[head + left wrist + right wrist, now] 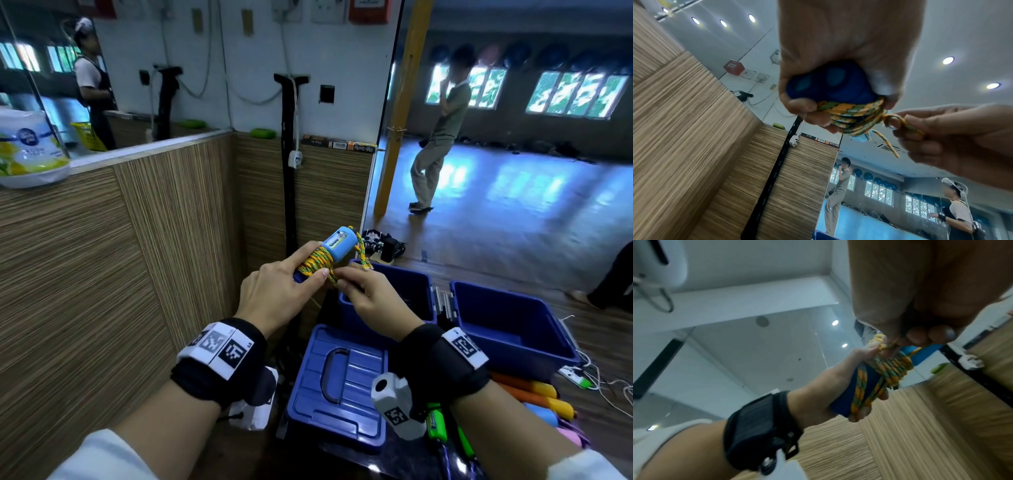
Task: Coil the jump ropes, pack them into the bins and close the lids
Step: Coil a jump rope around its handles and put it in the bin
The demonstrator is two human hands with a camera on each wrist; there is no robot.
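My left hand (284,287) grips the blue handles (339,245) of a jump rope, with the yellow-green rope (317,262) wound tightly round them. The same handles (830,84) and rope coil (851,116) show in the left wrist view, held in curled fingers. My right hand (370,294) pinches the loose rope end (900,121) beside the coil. A short tail (363,257) hangs over the open blue bin (421,294). In the right wrist view the coil (890,368) sits between both hands.
A second open blue bin (513,329) stands to the right. One blue lid (339,383) lies in front of the first bin. More jump ropes with orange, green and pink handles (534,401) lie at the lower right. A wood-panelled counter (102,257) runs along the left.
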